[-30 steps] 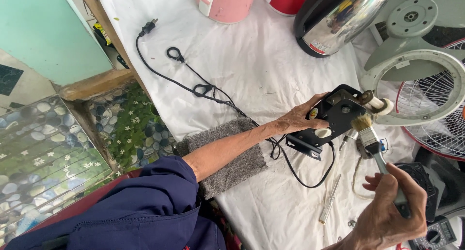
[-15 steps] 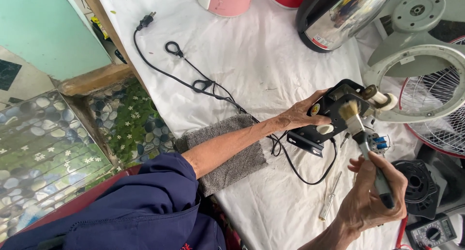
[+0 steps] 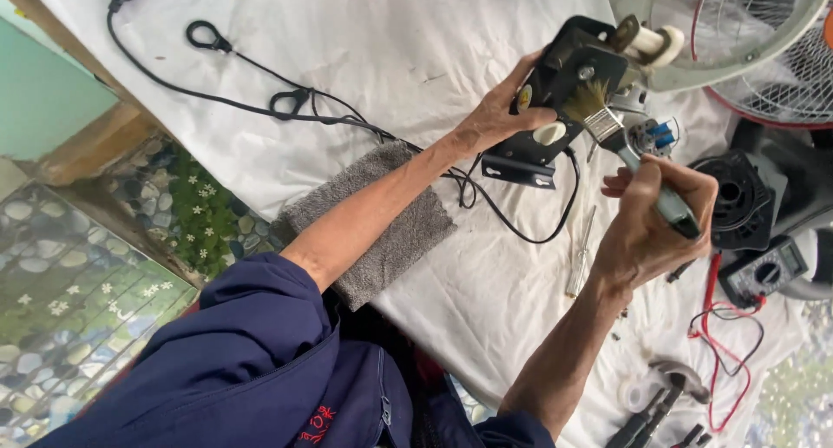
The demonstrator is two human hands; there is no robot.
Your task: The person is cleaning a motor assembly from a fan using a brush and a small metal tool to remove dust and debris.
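A grey towel (image 3: 369, 227) lies left of centre on the white-covered tabletop (image 3: 364, 57), under the forearm. The left hand (image 3: 490, 118), upper centre, is curled closed around the black motor housing (image 3: 564, 88), lifted above the tabletop with its long axis running from lower left to upper right. A black cord (image 3: 260, 108) trails from it toward the upper left. Right of centre, the right hand (image 3: 651, 227) is closed on a paintbrush (image 3: 625, 148); the handle slants to the lower right, bristles pointing upper left and touching the housing.
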